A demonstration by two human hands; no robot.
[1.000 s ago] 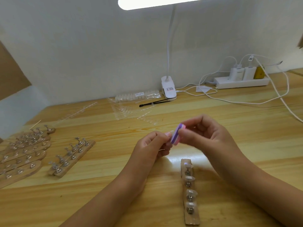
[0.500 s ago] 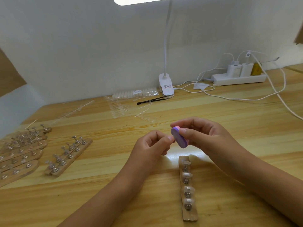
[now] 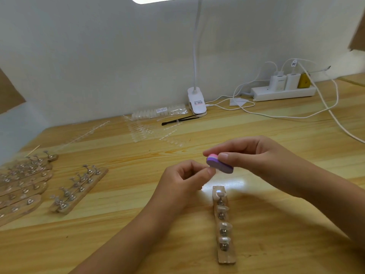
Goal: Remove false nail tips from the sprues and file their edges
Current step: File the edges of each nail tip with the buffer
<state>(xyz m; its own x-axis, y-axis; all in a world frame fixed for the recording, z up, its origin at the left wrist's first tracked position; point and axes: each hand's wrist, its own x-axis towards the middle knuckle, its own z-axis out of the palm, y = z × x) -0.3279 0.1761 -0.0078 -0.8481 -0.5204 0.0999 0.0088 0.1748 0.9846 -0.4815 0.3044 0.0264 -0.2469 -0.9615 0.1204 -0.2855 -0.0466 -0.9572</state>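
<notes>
At table centre, the right hand (image 3: 256, 159) grips a small purple-and-pink foam file block (image 3: 219, 165), thumb in front and fingers curled over the top. The left hand (image 3: 183, 186) has its fingers curled, thumb and forefinger pinched shut just under the block's near end. The clear plastic false nail tip (image 3: 214, 170) sits in that pinch, mostly hidden; only a pale sliver shows.

Change: a second ago the block stood edge-on against the left fingertips. Now it lies flatter, purple face up, long axis running toward 4 o'clock. I read that as a new stroke angle on the same tip, so filing is mid-way, not finished.

A light wooden holder strip (image 3: 227, 258) at 5 o'clock carries four clear tips on metal stands. More wooden holder strips (image 3: 98, 176) lie at 9 o'clock. The transparent plastic sprues (image 3: 142, 133) lie at 11 o'clock, well apart from both hands, so more tips are probably still to come.
</notes>
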